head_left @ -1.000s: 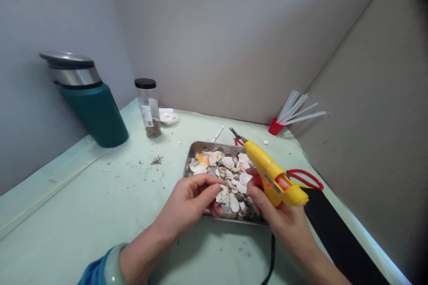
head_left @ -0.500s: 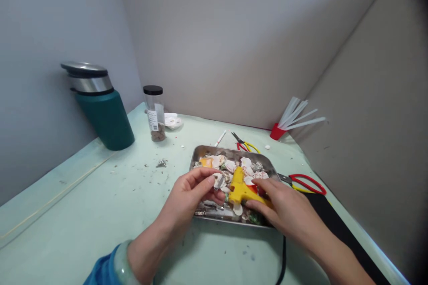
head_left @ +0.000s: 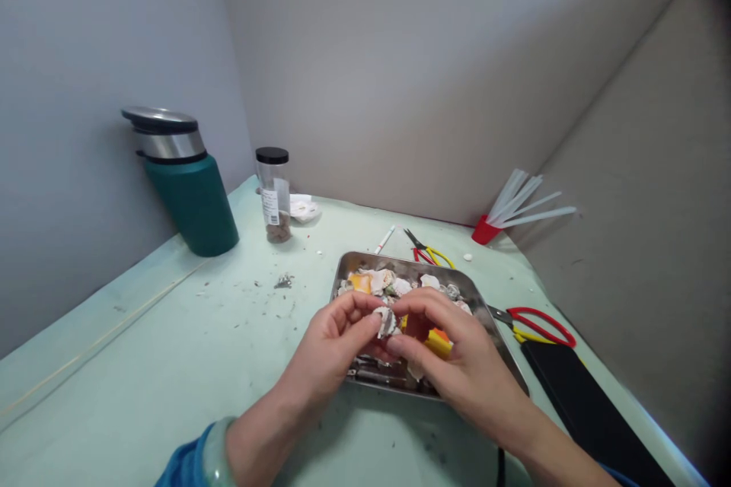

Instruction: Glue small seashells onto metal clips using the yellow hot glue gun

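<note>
A small whitish seashell piece [head_left: 387, 322], with a grey patch on it, is held over the tray. My left hand [head_left: 336, 331] pinches it between thumb and fingers. From the other side, the thumb and index finger of my right hand [head_left: 457, 346] close on its edge. Below them, a metal tray [head_left: 480, 297] holds several seashells [head_left: 431, 281] and an orange-yellow piece [head_left: 360, 282]. The yellow glue gun [head_left: 438, 344] lies in the tray, mostly hidden behind my right hand.
Red-handled scissors [head_left: 540, 326] and a black flat object [head_left: 588, 403] lie right of the tray. Behind it are cutters [head_left: 431, 253], a white pen [head_left: 384, 239] and a red cup [head_left: 485, 230] of glue sticks. A jar [head_left: 274, 202] and a green bottle [head_left: 194, 202] stand left.
My right hand has let go of the glue gun, which now rests in the tray. It has moved left to the shell in my left hand. The view has shifted slightly.
</note>
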Tool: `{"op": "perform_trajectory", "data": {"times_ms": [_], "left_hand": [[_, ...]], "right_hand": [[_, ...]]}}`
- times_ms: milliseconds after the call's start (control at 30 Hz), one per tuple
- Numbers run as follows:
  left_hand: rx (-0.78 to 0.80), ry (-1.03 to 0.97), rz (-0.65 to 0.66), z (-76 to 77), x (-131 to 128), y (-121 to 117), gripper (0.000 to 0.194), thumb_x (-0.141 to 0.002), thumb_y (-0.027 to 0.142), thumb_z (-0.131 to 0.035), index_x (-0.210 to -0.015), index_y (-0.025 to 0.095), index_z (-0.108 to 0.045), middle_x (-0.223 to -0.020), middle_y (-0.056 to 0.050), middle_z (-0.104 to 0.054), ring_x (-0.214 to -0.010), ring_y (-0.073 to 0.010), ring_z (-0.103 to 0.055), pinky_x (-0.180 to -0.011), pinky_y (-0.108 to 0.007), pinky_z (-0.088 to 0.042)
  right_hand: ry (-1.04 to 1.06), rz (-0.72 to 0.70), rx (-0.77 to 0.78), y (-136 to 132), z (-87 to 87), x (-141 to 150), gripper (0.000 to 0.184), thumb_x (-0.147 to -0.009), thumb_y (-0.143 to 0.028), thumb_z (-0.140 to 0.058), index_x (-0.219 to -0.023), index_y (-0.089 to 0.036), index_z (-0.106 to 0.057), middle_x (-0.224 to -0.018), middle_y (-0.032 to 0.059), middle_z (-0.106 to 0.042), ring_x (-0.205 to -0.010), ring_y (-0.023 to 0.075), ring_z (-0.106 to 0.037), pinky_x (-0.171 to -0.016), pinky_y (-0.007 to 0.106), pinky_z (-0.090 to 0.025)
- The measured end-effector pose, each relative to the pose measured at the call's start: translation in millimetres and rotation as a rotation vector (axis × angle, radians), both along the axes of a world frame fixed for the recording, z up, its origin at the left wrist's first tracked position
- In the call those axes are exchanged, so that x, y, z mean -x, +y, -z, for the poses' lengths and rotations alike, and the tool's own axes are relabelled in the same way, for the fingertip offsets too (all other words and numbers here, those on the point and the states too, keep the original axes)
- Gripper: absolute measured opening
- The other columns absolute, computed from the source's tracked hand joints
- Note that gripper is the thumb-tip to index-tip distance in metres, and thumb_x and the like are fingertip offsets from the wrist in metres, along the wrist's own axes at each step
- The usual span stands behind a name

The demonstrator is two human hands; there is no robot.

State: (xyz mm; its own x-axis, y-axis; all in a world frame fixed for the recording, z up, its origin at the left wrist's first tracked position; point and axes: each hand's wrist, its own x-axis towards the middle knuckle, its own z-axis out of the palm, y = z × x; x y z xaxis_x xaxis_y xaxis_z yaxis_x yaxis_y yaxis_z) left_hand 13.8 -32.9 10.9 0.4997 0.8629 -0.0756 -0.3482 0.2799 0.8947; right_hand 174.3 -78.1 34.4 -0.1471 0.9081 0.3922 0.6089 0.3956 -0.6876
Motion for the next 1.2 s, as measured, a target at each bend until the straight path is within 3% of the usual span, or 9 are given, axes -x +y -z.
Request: {"op": "perform_trajectory", "data": {"times_ms": [267, 433, 567, 800, 1200], "left_hand": [[-0.016, 0.068, -0.009, -1.6, -3, -2, 0.024, -0.078, 0.033, -0.066, -0.093, 0.016, -0.058, -0.065, 0.001, -0.064, -0.055, -0.0117, -0.061, -0.060, -0.025, -0.051], [-0.073, 0.057, 0.020, 0.7, -2, -2, 0.026, -0.086, 0.033, -0.056, -0.103, 0.014, -0.059, -0.064, -0.003, -0.066, -0.063, -0.0141, -0.065, -0.065, -0.027, -0.052], [-0.119, 0.107, 0.012, -2.8, -1, -3, 0.030, -0.084, 0.035, -0.059, -0.107, 0.017, -0.059, -0.069, -0.002, -0.066, -0.065, -0.0136, -0.063, -0.066, -0.026, -0.052], [-0.163, 0.182, -0.035, -2.0, 1, -5, 0.035, -0.076, 0.030, -0.068, -0.109, 0.019, -0.061, -0.068, 0.000, -0.061, -0.064, -0.0126, -0.059, -0.063, -0.023, -0.048], [-0.231, 0.181, -0.044, 0.2, 0, -1, 0.028, -0.079, 0.026, -0.065, -0.107, 0.021, -0.066, -0.078, -0.002, -0.061, -0.070, -0.0131, -0.058, -0.065, -0.023, -0.051]], "right_hand": [[0.095, 0.001, -0.030, 5, 11.3, 2, 0.013, -0.085, -0.017, -0.058, -0.097, -0.022, -0.060, -0.095, 0.0023, -0.060, -0.081, 0.0154, -0.058, -0.073, 0.028, -0.046], [0.099, -0.001, -0.063, 5, 14.7, 0, 0.014, -0.088, -0.019, -0.054, -0.101, -0.022, -0.060, -0.098, 0.0029, -0.061, -0.088, 0.0161, -0.059, -0.079, 0.028, -0.045], [0.111, 0.040, -0.067, 5, 18.7, -1, 0.016, -0.090, -0.021, -0.052, -0.104, -0.023, -0.059, -0.103, 0.0039, -0.062, -0.094, 0.0180, -0.059, -0.082, 0.030, -0.046], [0.183, 0.086, 0.014, 3, 24.3, 1, 0.020, -0.091, -0.024, -0.050, -0.109, -0.022, -0.057, -0.083, 0.0020, -0.064, -0.070, 0.0155, -0.061, -0.065, 0.027, -0.049], [0.207, 0.066, 0.030, 1, 25.4, 2, 0.021, -0.091, -0.024, -0.049, -0.111, -0.023, -0.057, -0.091, 0.0041, -0.065, -0.075, 0.0161, -0.062, -0.063, 0.026, -0.050]]}}
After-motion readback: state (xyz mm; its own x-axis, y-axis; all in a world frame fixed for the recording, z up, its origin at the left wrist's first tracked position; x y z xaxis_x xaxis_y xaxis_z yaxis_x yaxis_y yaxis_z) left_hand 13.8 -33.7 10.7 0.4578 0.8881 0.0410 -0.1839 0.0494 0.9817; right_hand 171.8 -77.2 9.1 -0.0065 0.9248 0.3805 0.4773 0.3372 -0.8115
